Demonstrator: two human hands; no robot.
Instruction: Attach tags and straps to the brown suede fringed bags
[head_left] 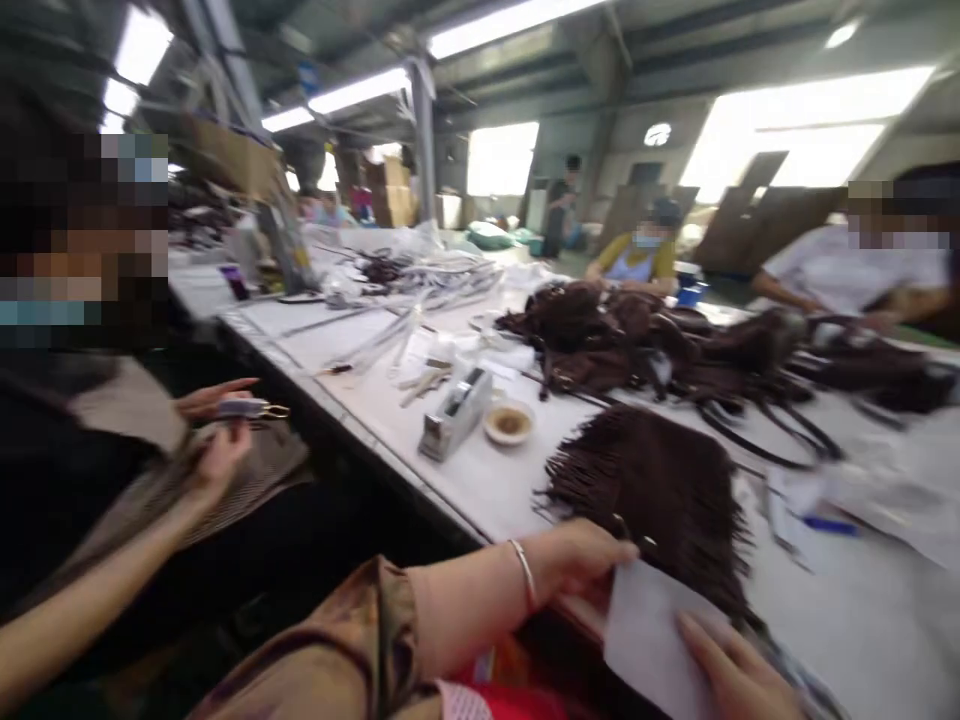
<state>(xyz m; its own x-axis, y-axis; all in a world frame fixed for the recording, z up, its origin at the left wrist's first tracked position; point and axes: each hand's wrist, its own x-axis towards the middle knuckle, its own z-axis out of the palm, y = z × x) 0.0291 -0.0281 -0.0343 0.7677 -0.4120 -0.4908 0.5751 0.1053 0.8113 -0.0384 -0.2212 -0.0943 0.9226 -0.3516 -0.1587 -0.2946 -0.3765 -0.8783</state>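
A dark brown fringed bag (660,470) lies on the table edge in front of me, its fringe spread to the left and right. Small metal fittings show near its lower edge. My left hand (581,560), a bangle on its wrist, is closed at the upper left corner of a white sheet (652,630), close to those fittings. On the sheet's right side rests the thumb of my right hand (739,660); its other fingers are hidden behind the sheet. The sheet is tilted and overlaps the bag's lower edge.
A tape dispenser (456,412) and a small dish (509,422) with brown contents stand left of the bag. Behind are piled brown bags (615,335). A blue pen (829,525) lies right. At left, a co-worker's hands (221,450) hold a piece with a metal clasp.
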